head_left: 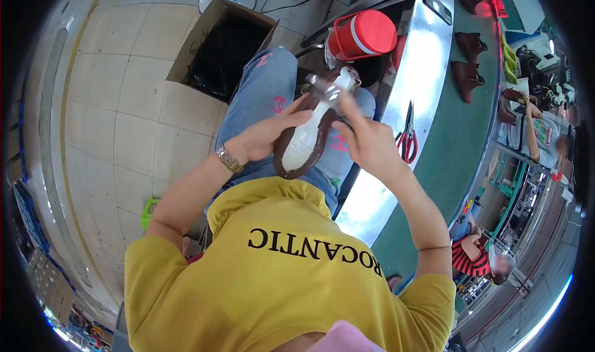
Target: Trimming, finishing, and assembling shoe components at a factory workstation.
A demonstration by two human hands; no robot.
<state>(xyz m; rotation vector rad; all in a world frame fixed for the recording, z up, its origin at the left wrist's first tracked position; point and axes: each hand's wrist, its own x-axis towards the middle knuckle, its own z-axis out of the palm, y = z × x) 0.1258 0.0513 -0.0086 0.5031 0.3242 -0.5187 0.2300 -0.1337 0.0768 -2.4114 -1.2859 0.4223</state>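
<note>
A dark brown shoe upper (pixel 281 146) lies bottom up over my lap, its pale whitish underside (pixel 302 142) facing me. My left hand (pixel 266 133) is closed round the shoe's left side, with the thumb reaching onto the underside. Over the far half of the shoe, my right hand (pixel 372 142) is closed on a shiny metal tool (pixel 325 91). Motion smears the tool, so its exact kind cannot be made out. Part of the shoe's far end is hidden behind it.
Right of me runs a metal ledge (pixel 372 191) holding red-handled scissors (pixel 407 138) and a phone (pixel 437 9). Beyond it, brown boots (pixel 468 79) stand on a green belt (pixel 434 166). A red bucket (pixel 365 34) is ahead, a cardboard box (pixel 266 32) at front left. Other people sit far right.
</note>
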